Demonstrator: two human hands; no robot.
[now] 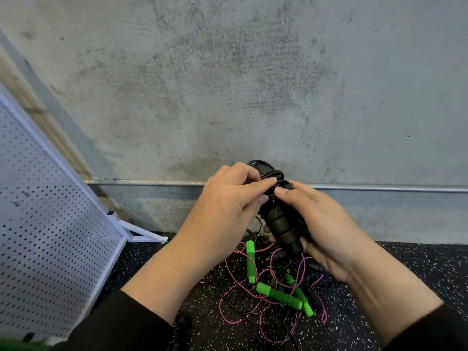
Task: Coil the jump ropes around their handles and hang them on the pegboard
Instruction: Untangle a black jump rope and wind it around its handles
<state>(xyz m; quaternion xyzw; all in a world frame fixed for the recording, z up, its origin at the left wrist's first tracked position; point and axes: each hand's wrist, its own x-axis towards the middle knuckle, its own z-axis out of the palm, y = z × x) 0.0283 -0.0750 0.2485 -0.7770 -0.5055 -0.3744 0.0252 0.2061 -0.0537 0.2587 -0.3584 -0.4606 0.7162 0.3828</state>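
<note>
Above the speckled floor (417,264), near the concrete wall (228,84), both hands hold the black handles (281,225) upright. The right hand (326,231) curls round them; the left hand (228,201) pinches black rope coils (272,176) at their top. Green handles (278,296) and pink rope (233,287) lie tangled on the floor below. A white pegboard (50,224) leans at left.

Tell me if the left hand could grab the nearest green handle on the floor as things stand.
Probably not yet: the left hand pinches the black cord against the black handles held by the right hand. The green handle itself lies uncovered just below.
</note>
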